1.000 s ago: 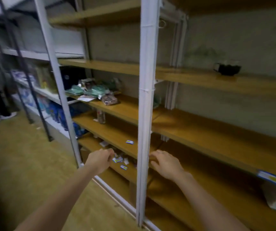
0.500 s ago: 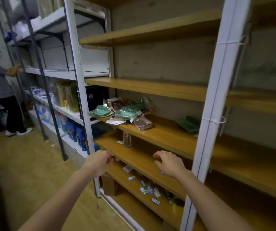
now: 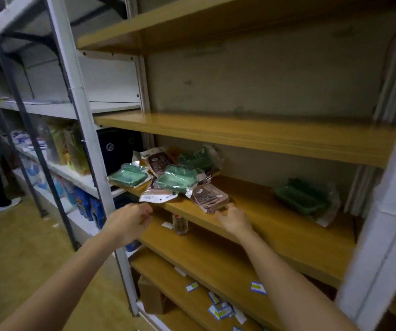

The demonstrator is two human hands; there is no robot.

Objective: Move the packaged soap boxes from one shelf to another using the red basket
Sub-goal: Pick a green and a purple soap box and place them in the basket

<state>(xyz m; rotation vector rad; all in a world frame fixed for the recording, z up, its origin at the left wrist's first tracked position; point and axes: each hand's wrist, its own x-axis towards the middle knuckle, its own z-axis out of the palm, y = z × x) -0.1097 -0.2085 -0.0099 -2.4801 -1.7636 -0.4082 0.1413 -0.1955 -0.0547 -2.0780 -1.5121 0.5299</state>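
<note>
- Evidently, the soap boxes were heaped at the shelf edge; one overhung and could have been knocked off.
- The left hand and right hand were held loosely curled, empty, just beside them.
- No red basket was seen.

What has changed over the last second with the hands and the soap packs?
Both hands rose from a lower shelf to the wooden shelf holding the plastic-wrapped green and brown soap boxes. The right hand reaches its edge beside a brown pack; the left hand hovers below the pile. Nothing grasped; packs unmoved.
</note>
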